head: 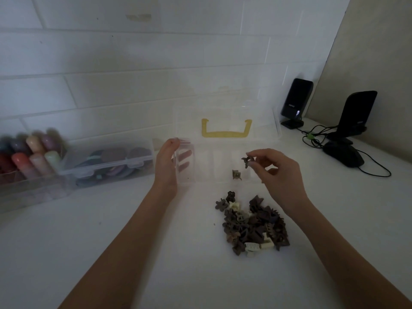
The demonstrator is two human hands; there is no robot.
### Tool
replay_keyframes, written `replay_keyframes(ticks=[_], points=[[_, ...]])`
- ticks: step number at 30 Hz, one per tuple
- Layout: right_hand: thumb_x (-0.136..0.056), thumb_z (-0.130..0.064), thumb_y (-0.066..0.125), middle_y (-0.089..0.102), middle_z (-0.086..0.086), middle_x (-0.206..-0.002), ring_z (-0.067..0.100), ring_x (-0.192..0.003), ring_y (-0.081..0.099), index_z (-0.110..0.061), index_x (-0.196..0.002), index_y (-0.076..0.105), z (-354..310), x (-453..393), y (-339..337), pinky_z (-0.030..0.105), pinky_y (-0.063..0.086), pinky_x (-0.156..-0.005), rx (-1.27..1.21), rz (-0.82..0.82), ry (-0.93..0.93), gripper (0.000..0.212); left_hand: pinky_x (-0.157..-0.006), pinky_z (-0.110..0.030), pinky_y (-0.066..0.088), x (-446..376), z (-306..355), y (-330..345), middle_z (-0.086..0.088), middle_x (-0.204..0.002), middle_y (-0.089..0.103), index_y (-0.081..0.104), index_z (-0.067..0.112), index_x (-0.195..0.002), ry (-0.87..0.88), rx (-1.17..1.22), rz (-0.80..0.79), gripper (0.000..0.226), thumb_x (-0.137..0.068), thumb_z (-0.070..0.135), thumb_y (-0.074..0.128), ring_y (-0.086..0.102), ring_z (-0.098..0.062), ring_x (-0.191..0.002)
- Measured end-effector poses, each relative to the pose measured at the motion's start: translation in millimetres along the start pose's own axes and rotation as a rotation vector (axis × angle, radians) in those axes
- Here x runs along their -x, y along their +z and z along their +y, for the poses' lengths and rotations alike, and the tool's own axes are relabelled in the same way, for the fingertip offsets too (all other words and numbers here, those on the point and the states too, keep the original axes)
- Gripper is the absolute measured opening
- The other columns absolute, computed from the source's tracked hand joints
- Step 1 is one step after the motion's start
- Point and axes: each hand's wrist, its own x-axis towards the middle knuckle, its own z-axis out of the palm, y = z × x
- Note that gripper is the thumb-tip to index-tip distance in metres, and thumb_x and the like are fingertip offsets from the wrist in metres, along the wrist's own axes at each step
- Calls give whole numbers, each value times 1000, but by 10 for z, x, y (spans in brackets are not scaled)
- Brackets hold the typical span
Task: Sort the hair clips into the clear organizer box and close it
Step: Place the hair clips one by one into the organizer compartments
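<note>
Centrally: clear organizer box [207, 180]; left hand [166, 166], fingers wrapped round its frame-left wall; right hand [282, 175], fingers pinching dark hair clip [246, 161] above it.

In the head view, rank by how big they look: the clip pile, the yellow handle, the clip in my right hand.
1. clip pile
2. yellow handle
3. clip in the right hand

Clear glossy plastic organizer box [225, 175]
</note>
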Motion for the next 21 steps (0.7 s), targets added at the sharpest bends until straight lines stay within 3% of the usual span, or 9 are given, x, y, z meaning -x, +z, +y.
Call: replay_keyframes(ticks=[3, 6, 10, 13, 16, 19, 21], points=[[-86, -7, 63, 65, -11, -94, 5, -79, 59, -28, -118, 59, 1, 10, 37, 15, 49, -65, 46, -49, -67, 38, -86, -37, 40, -6, 5, -4, 4, -97, 63, 57, 26, -81, -5, -3, 1, 19, -94, 29, 43, 61, -18, -88], [-87, -6, 61, 66, -15, -95, 3, -82, 59, -27, -109, 63, -26, 18, 22, 14, 47, -63, 69, -44, -74, 30, -88, -38, 40, -7, 13, -15, 4, -99, 63, 58, 25, -83, -5, -7, 2, 18, -94, 29, 43, 61, -18, -90], [-83, 0, 58, 59, -20, -65, 5, -60, 52, -19, -82, 70, -66, 19, -75, 13, 39, -53, 143, -99, -98, 23, -90, -39, 41, 2, 30, -15, 4, -97, 65, 59, 26, -80, 8, -12, 11, 20, -94, 27, 44, 61, -19, -92], [-84, -10, 59, 50, -7, -46, 6, -42, 39, -28, -81, 70, -104, 18, -171, 17, 37, -50, 222, -347, -81, 21, -89, -40, 41, -2, 33, -19, 4, -96, 66, 61, 27, -78, 12, -15, 14, 22, -93, 27, 44, 61, -20, -91], [-86, -26, 61, 45, -8, -44, 7, -41, 42, -39, -93, 69, -124, 28, -161, 17, 35, -50, 448, -533, -158, 17, -89, -40, 42, -2, 31, -29, 5, -94, 66, 62, 28, -76, 11, -14, 28, 24, -93, 28, 45, 62, -20, -90], [-89, -43, 55, 40, -12, -49, 2, -45, 42, -47, -119, 56, -148, 63, -91, 15, 26, -49, 652, -635, -196, 30, -89, -40, 42, 0, 33, -23, 5, -94, 66, 61, 28, -77, 16, -22, 29, 23, -93, 28, 45, 62, -19, -89], [-90, -47, 52, 37, -12, -50, -1, -46, 41, -47, -125, 52, -135, 81, -56, 15, 24, -48, 683, -675, -204, 35, -87, -39, 42, -3, 32, -22, 5, -93, 66, 60, 27, -77, 12, -23, 34, 22, -93, 27, 45, 62, -18, -87]])
